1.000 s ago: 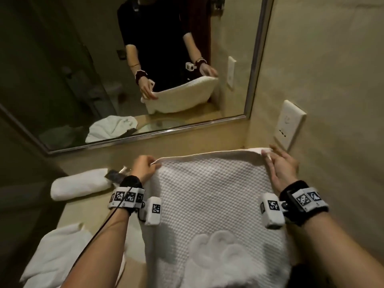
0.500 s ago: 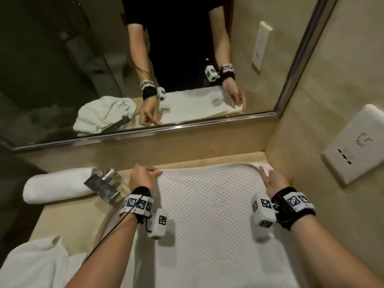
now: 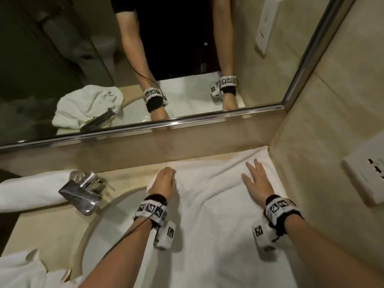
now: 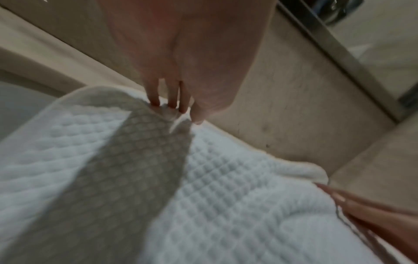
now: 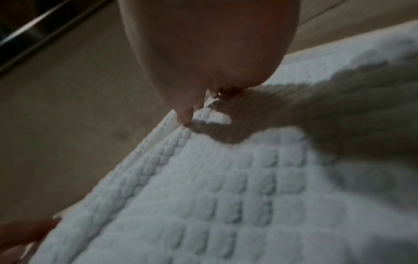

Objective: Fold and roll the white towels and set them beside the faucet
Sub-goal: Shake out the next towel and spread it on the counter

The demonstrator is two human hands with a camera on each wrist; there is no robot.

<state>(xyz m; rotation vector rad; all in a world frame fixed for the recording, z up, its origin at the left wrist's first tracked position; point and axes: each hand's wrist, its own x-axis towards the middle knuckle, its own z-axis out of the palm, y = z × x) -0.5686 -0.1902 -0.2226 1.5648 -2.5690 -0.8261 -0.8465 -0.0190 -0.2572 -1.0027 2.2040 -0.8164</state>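
A white waffle towel (image 3: 209, 215) lies spread on the counter right of the sink, its far edge near the back wall. My left hand (image 3: 166, 173) is at the towel's far left corner; in the left wrist view its fingertips (image 4: 172, 105) and thumb pinch a bit of the towel's (image 4: 226, 178) edge. Farther right, my right hand (image 3: 254, 169) lies flat on the towel with fingers spread, and its fingertips (image 5: 187, 116) touch the towel (image 5: 226, 196). A rolled white towel (image 3: 31, 192) lies behind the chrome faucet (image 3: 83, 192).
The sink basin (image 3: 108, 225) is left of the spread towel. A loose white towel (image 3: 20, 271) lies at the counter's near left. The mirror's frame (image 3: 145, 125) runs along the back wall. A white outlet (image 3: 365, 173) sits on the right wall close to the towel.
The towel's far edge, held up by both hands, has come down flat on the counter. My right hand has let go of its corner and now lies flat. The left hand stays at its corner.
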